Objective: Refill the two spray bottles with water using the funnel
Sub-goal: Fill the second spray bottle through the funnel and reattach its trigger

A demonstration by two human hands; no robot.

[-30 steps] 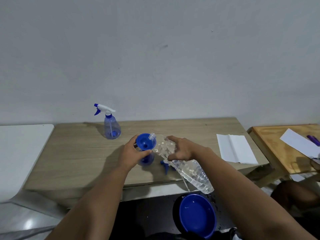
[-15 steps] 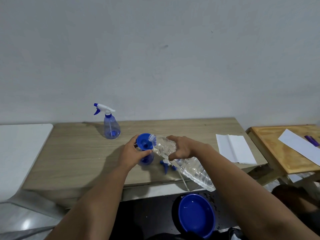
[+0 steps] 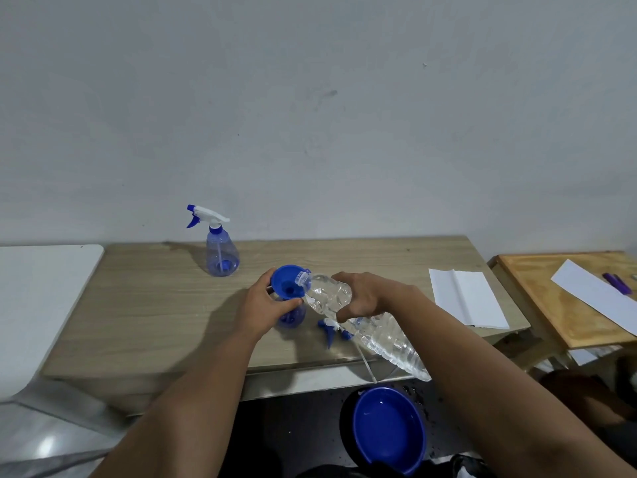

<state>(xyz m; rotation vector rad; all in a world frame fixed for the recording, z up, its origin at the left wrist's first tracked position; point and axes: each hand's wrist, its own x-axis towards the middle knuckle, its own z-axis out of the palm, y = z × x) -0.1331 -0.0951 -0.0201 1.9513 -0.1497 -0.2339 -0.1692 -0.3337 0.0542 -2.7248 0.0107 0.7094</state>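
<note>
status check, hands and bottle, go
Left hand grips funnel on open spray bottle. Right hand holds water bottle tipped, mouth at funnel rim. Loose sprayer head beside bottle, not blocking.

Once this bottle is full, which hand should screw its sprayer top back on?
Probably the right. The left hand grips the funnel and spray bottle; the loose sprayer top lies just under the right hand, which must first put down the water bottle.

No legible text anywhere
</note>
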